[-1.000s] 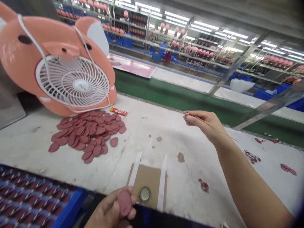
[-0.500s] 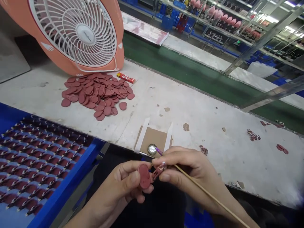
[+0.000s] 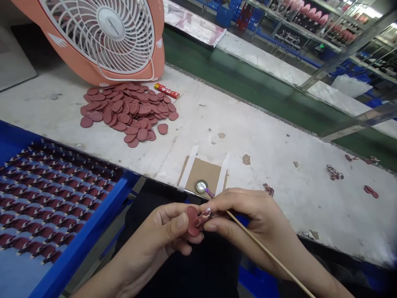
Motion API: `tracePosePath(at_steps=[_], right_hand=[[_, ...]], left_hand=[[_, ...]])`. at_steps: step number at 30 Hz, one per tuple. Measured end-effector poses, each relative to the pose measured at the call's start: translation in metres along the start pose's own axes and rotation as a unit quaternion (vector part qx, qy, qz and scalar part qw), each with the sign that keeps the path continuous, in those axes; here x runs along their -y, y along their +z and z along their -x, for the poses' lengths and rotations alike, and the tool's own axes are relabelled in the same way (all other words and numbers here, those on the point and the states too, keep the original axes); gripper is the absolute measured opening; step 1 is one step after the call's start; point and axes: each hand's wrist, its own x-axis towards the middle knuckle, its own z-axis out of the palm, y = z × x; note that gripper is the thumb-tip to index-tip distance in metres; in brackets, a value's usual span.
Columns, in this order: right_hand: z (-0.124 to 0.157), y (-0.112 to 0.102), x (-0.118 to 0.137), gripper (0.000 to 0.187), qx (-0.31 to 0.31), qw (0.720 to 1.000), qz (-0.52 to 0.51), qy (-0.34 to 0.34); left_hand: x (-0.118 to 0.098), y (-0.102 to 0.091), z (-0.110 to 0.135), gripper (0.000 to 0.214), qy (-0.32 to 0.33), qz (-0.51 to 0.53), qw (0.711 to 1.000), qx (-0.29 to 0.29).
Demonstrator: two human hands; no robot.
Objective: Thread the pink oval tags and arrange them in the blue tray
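My left hand (image 3: 161, 240) pinches a dark red oval piece (image 3: 191, 220) between thumb and fingers, below the table's front edge. Touching that piece from the right, my right hand (image 3: 248, 223) is closed on a thin wooden stick (image 3: 266, 252) and a small red bit (image 3: 205, 216) at its fingertips. The stick's purple-tipped end (image 3: 208, 192) reaches toward a bottle cap (image 3: 201, 186) lying on a taped cardboard square (image 3: 203, 174). A pile of the same red ovals (image 3: 127, 111) lies at the left of the table.
A pink fan with a white grille (image 3: 105, 37) stands behind the pile, beside a small red tube (image 3: 166, 91). A blue tray (image 3: 77, 248) filled with rows of dark red pieces sits at lower left. Beyond the white worktable (image 3: 279, 136) runs a green conveyor belt (image 3: 235, 87). Scraps dot the table's right.
The right hand came down from above the table to meet the left hand. Both hands have since edged slightly up, the small bit now against the oval piece.
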Motion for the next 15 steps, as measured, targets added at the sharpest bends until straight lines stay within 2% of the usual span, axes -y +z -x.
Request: tracePosePath(at_steps=[4, 10, 15], right_hand=[[-0.0029, 0.0009, -0.0007, 0.013, 0.000, 1.000, 0.012, -0.008], [-0.0034, 0.0008, 0.0017, 0.012, 0.012, 0.999, 0.024, -0.023], [-0.0030, 0.0019, 0.0016, 0.013, 0.006, 1.000, 0.013, -0.014]], left_hand=[[-0.0004, -0.0017, -0.0010, 0.032, 0.001, 0.001, 1.000, -0.002], [0.0014, -0.0034, -0.0023, 0.028, 0.003, 0.000, 1.000, 0.025], [0.0033, -0.0046, -0.0033, 0.027, 0.008, 0.004, 1.000, 0.028]])
